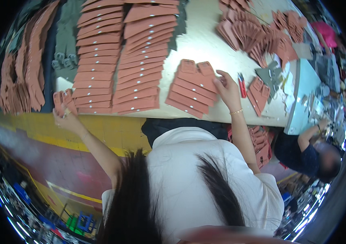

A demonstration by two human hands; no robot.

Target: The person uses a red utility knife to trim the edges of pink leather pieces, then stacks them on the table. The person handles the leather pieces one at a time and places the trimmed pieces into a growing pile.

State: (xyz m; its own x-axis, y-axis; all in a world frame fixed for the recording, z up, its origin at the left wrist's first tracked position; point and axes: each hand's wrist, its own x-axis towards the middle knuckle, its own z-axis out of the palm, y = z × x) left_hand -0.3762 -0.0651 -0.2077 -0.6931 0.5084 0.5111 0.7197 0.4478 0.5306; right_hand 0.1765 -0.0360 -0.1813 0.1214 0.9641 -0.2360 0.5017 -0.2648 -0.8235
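Note:
At the table's near left, my left hand (68, 121) pinches a salmon-coloured fabric piece (61, 99), beside the foot of a long overlapping row of similar pieces (95, 77). My right hand (229, 94) is at the right edge of a small fanned stack of salmon fabric pieces (192, 90), thumb and forefinger apart. Small white tags show on these pieces, and squarish stitched parts top the stack. A second long row (140, 73) lies between the hands. Right of my right hand lies a red-handled tool (242, 86), possibly small snips.
More salmon bundles (242, 32) lie at the table's far right, with dark green pieces (269, 75) nearer. Salmon (34, 77) and green strips (65, 36) line the left. A pale blue panel (303, 95) borders the right end. Another person (307, 154) is beyond it.

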